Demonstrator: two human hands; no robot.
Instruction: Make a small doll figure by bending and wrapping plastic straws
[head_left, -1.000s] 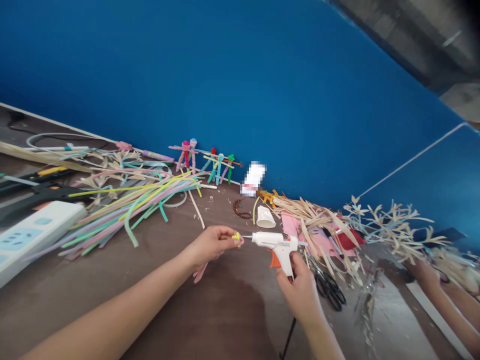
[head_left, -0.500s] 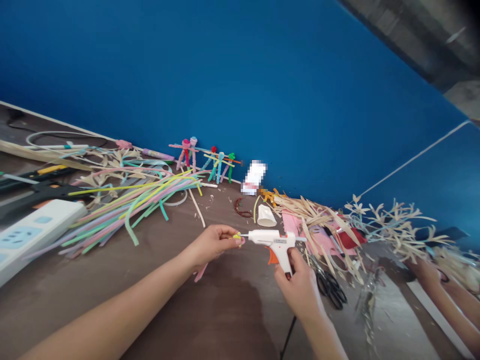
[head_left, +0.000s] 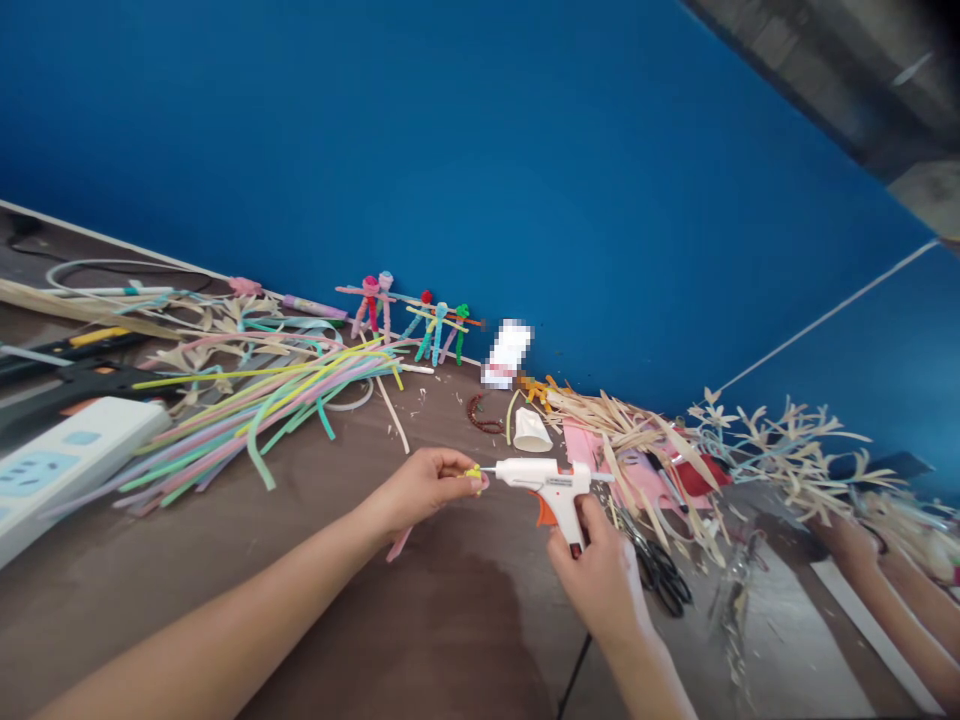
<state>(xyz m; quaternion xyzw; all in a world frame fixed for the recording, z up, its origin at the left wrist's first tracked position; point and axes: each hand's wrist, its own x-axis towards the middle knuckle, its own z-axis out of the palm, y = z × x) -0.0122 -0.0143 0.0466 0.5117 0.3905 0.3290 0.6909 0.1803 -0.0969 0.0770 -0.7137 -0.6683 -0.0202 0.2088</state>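
My left hand (head_left: 427,490) pinches a small yellow pipe-cleaner piece (head_left: 472,472), and a pink pipe-cleaner stem (head_left: 399,545) hangs below that hand. My right hand (head_left: 596,585) grips a white hot glue gun (head_left: 544,478) with an orange trigger, and a black cord trails from it toward the bottom of the view. The gun's thin metal nozzle points left, its tip at or almost at the yellow piece. I cannot tell whether they touch.
A pastel pipe-cleaner heap (head_left: 247,420) lies left, beside a white power strip (head_left: 67,460). Pipe-cleaner figures (head_left: 405,320) stand along the blue wall (head_left: 450,150). A paper cup (head_left: 531,432), black-handled scissors (head_left: 660,575) and pale dried strips (head_left: 622,430) lie nearby. Another person's forearms (head_left: 892,590) are at far right.
The glue gun has swung more level and shifted slightly left, bringing its nozzle closer to the yellow piece. My left hand has barely moved.
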